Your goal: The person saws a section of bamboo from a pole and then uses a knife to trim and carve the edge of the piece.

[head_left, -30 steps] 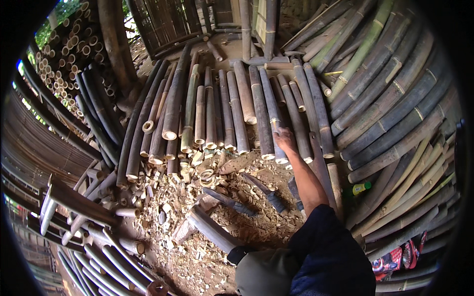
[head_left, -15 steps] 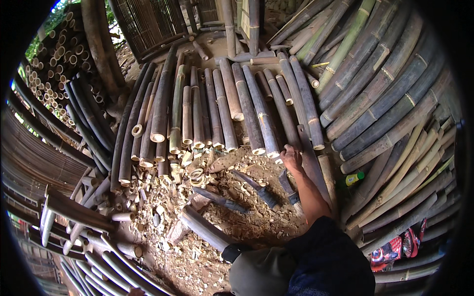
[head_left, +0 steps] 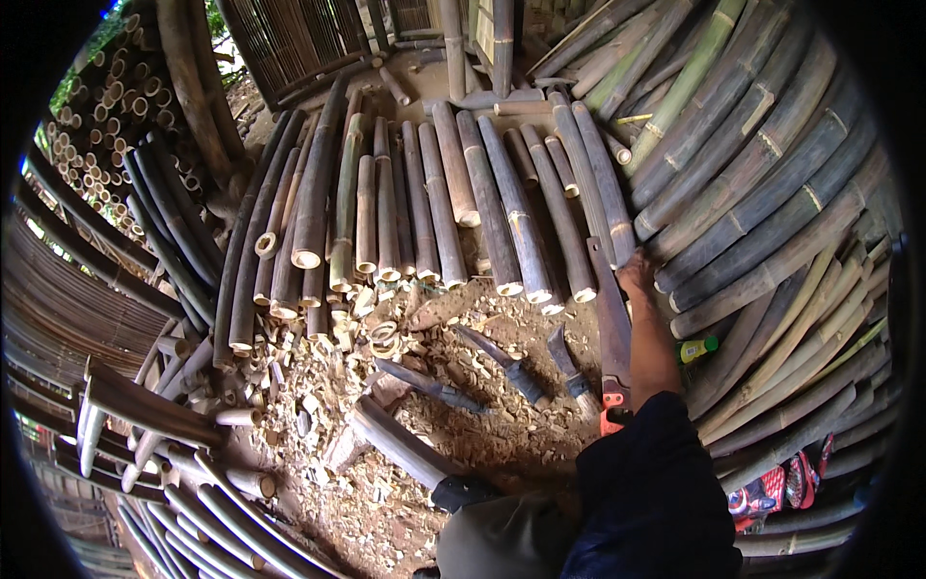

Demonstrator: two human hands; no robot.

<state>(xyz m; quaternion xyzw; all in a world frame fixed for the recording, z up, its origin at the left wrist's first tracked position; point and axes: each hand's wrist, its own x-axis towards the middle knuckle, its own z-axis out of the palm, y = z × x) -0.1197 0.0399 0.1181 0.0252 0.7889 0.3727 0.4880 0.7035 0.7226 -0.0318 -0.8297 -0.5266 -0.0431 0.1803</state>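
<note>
My right hand [head_left: 634,275] reaches to the near end of a dark bamboo pole [head_left: 614,198] at the right of the row, its fingers curled against the end. Beneath and beside that forearm lies a handsaw [head_left: 612,323] with an orange handle. To its left, several other bamboo poles [head_left: 497,207] lie side by side, cut ends toward me. Three curved blades with dark wrapped handles, one a knife [head_left: 576,374] closest to the saw, rest on the ground. A thick bamboo piece [head_left: 400,444] slants up from my knee. My left hand is out of sight.
Pale wood chips [head_left: 318,425] cover the ground. Long bamboo poles [head_left: 762,145] lean at the right, above split bamboo strips [head_left: 801,338]. A bottle with a green cap [head_left: 696,349] stands beside my forearm. A bamboo bench [head_left: 145,410] and curved strips [head_left: 231,526] are at the left.
My right hand has moved right and slightly away from me, from one pole's end to another farther right. The saw's orange handle now shows. A sliver at the lower left edge is gone.
</note>
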